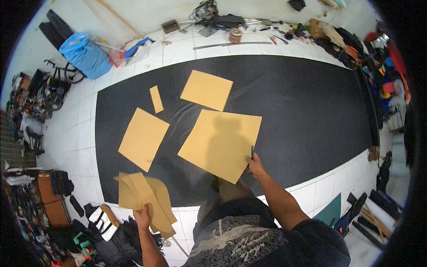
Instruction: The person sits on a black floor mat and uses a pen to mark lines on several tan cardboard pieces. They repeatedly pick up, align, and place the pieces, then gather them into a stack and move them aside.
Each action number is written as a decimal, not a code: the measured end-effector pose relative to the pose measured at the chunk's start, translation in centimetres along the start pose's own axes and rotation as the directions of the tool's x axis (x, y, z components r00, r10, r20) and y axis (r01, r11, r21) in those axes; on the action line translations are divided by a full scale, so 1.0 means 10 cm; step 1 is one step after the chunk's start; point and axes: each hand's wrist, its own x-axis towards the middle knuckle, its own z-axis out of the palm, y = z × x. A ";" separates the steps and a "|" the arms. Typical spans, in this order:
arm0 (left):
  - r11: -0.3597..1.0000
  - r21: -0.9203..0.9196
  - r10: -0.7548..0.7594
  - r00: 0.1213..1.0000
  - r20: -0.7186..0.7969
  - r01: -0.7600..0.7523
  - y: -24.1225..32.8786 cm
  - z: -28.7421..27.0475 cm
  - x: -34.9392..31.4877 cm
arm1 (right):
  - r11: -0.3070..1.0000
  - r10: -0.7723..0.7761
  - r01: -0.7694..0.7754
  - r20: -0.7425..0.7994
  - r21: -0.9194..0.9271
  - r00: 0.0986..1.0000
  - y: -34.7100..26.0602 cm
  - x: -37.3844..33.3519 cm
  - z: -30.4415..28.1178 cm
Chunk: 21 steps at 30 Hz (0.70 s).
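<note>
Tan card pieces (pixel 153 196): gripped in left hand (pixel 142 218), at black sheet's (pixel 311 115) near-left corner. Large tan card (pixel 213 138): toward near edge, right hand (pixel 255 166) at its right side, closed on dark pen (pixel 252 151). White tiled floor (pixel 73 122); blue bag (pixel 84 55) beyond far-left corner.

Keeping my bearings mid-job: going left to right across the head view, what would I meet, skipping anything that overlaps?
Blue plastic sack → narrow tan strip → farthest large tan sheet → right hand with a slim dark pen-like tool → green board.
</note>
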 end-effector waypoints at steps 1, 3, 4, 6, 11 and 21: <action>1.000 0.010 -0.005 1.000 -0.005 0.005 -0.01 -0.04 0.14 | 1.000 0.021 -0.021 0.026 -0.021 0.999 -0.04 0.08 0.13; 0.999 0.032 -0.036 0.999 -0.017 0.037 -0.16 -0.06 0.38 | 0.991 0.112 -0.107 0.065 -0.080 0.992 -0.14 0.25 0.36; 0.989 0.145 -0.034 0.999 -0.036 0.039 0.06 0.13 0.50 | 0.990 0.100 -0.093 0.066 -0.103 0.993 -0.05 0.42 0.40; 0.998 -0.013 -0.056 0.995 -0.085 0.055 0.05 0.31 0.81 | 0.992 0.065 -0.054 0.091 -0.118 0.994 0.16 0.86 0.61; 0.941 -0.304 -0.159 0.987 -0.022 0.145 -0.75 0.57 1.61 | 0.932 -0.178 0.194 0.081 -0.307 0.981 1.08 2.13 0.86; 0.978 -0.195 -0.072 0.997 0.013 0.073 -2.35 1.76 3.20 | 0.835 0.023 0.062 0.147 -0.547 0.989 2.06 3.89 1.14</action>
